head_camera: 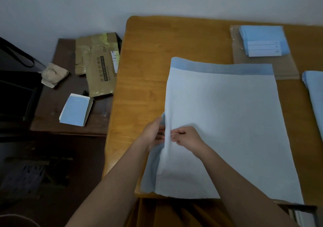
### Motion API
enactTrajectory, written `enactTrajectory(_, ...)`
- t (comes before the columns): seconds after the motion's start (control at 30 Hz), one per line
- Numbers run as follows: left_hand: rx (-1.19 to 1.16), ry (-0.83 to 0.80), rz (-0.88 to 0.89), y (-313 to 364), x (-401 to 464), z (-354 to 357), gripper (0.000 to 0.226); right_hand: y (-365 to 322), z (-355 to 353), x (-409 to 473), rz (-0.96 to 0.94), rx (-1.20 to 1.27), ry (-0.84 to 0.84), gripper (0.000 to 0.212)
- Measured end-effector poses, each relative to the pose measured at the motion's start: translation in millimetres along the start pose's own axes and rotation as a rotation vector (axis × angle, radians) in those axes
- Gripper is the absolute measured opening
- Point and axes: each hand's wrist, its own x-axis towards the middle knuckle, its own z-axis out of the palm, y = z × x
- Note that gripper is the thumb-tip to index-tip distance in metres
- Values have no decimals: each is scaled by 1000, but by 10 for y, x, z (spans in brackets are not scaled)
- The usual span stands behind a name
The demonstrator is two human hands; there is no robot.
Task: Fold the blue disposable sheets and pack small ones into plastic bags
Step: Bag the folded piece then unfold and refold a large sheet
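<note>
The left hand (pixel 154 133) grips the raised left edge of the blue sheet (pixel 225 127), fingers curled round the fold, while the right hand (pixel 186 137) pinches the same ridge from the other side, probably to line the layers up before creasing. The sheet lies flat on the wooden tabletop (pixel 148 65), its darker band at the far end and its near edge at the tabletop's front. Beyond it, a stack of folded small sheets (pixel 264 40) rests on a plastic bag (pixel 262 65), seemingly staged for packing. More blue sheets (pixel 314 93) wait at the right edge.
</note>
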Motion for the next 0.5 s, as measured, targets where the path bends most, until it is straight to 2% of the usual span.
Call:
enactTrajectory(0.43,-162,-165,-16,-56,-331,115,45,-104,-121,-108,-6,83,-96,15)
enactTrajectory(0.5,-166,-180,-32,-51,-365,138,50,-125,-139,-101,-16,90,-104,15)
